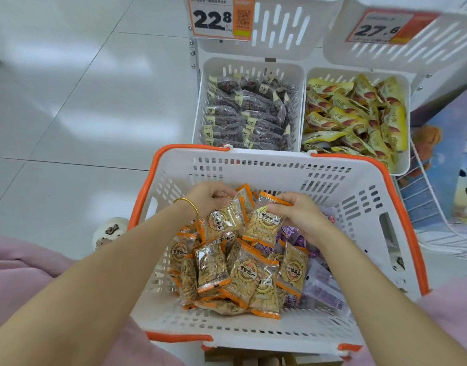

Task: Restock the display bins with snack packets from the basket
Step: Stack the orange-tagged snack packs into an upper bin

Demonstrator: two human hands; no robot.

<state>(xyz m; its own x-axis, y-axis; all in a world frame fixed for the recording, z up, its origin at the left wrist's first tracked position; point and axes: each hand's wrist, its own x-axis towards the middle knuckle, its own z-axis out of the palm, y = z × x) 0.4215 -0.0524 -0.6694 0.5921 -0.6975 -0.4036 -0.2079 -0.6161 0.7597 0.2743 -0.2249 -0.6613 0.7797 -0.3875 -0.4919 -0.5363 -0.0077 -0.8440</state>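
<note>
1. Your left hand (211, 196), fingers curled, pinches the top seam of a clear, orange-edged snack packet (224, 220). Glossy film held by one edge could slip.
2. Your right hand (298, 215) pinches a second packet (264, 225) the same way, with the same risk.
3. The white slotted bin of dark packets (249, 67) and the bin of yellow packets (332, 72) match neither, so misfiling is possible.
4. More orange-edged packets are heaped from the left wall to the middle of the white, orange-rimmed basket (280, 165), crinkly, with pale seeds showing through.
</note>
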